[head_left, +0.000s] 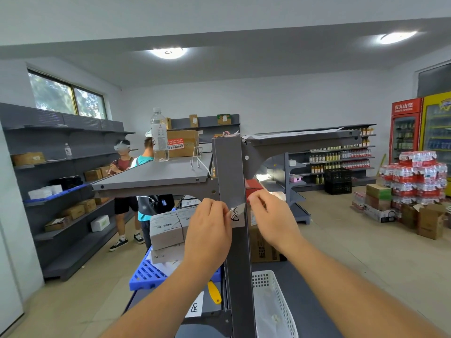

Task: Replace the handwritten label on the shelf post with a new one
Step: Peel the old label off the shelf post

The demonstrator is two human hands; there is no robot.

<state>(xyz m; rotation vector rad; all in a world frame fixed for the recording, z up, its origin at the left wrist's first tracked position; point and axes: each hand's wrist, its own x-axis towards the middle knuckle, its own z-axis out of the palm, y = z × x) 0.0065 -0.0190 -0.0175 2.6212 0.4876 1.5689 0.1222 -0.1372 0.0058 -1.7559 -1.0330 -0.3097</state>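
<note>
Grey shop shelving fills this stockroom-like store, and the shelf post [234, 191] rising at centre is the landmark. Nearest, low and just left of the post's foot, a second handwritten label [195, 307] lies on the lower shelf beside a yellow-handled tool [214, 292]; just right of the post sits a white mesh basket [273, 303]. Higher, on the post's front face, the handwritten label [237, 214] is partly lifted, its upper edge curling off the metal. The left hand [207, 228] pinches the label's left edge, fingers closed narrow on the paper. The right hand [271, 215] is at the label's right edge with fingers curled; whether it grips the paper I cannot tell. To peel cleanly, pulling low along the post face, slowly and evenly from both edges, should keep the paper from tearing. Beyond the post, a water bottle [159, 135] stands on the upper shelf, with drink fridges [406, 130] far right.
</note>
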